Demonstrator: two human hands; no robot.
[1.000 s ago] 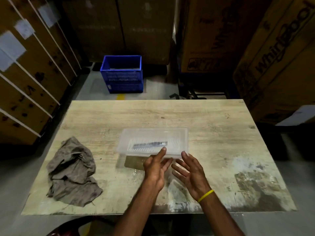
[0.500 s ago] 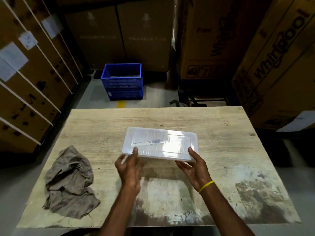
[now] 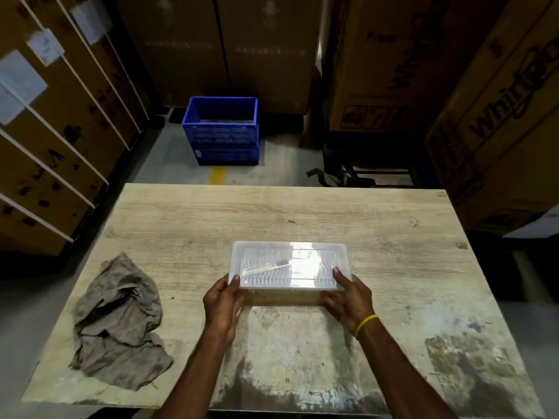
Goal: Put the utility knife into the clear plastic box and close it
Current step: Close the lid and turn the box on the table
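The clear plastic box (image 3: 290,252) lies on the wooden table (image 3: 302,213) with its lid on top, glare across the lid's right half. The utility knife (image 3: 264,268) shows faintly through the lid, lying lengthwise in the left half. My left hand (image 3: 222,300) grips the box's near left corner, thumb on the lid. My right hand (image 3: 348,294) grips the near right corner, thumb on the lid; a yellow band circles that wrist. Whether the lid is snapped down all round I cannot tell.
A crumpled grey rag (image 3: 118,322) lies on the table's left side. Beyond the far edge a blue crate (image 3: 222,131) stands on the floor. Tall cardboard cartons (image 3: 499,101) wall in the back, left and right.
One second ago my hands hovered in front of the open box with the knife inside. The lid then came onto it, and now both hands clasp its near corners with thumbs on top.
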